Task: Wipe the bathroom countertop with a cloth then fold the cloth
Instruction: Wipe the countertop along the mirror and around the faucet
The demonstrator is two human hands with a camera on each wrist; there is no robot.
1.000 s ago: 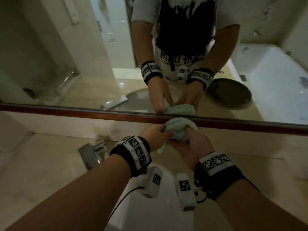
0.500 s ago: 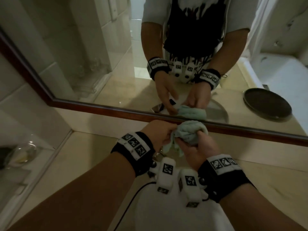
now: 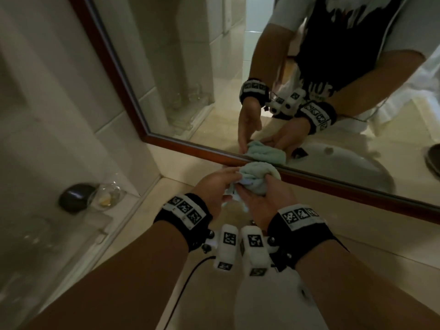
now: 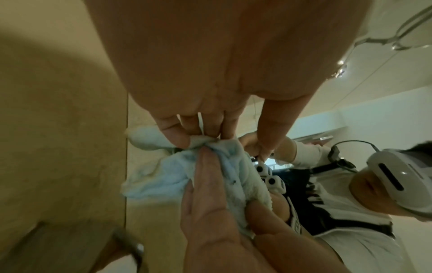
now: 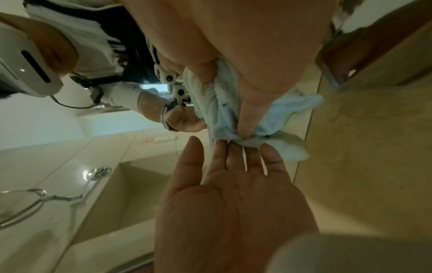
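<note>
A pale green cloth (image 3: 256,177) is bunched into a ball just in front of the mirror, above the beige countertop (image 3: 357,246). My right hand (image 3: 264,198) grips the bunch from below, thumb and fingers curled round it (image 5: 224,103). My left hand (image 3: 214,186) comes in from the left with fairly straight fingers. Its fingertips (image 5: 245,149) touch the cloth's lower fold and its thumb is spread apart. In the left wrist view the cloth (image 4: 163,173) hangs between both hands, with a loose tail sticking out on the left.
A wood-framed mirror (image 3: 114,75) runs along the back of the countertop and reflects my arms. A white basin (image 3: 273,306) lies under my wrists. On a ledge at the left sit a dark rounded object (image 3: 73,198) and a clear glass dish (image 3: 107,196).
The view has swung left towards the corner and the ledge. Both hands stay together at the mirror's edge with the bunched cloth, which the right hand holds throughout.
</note>
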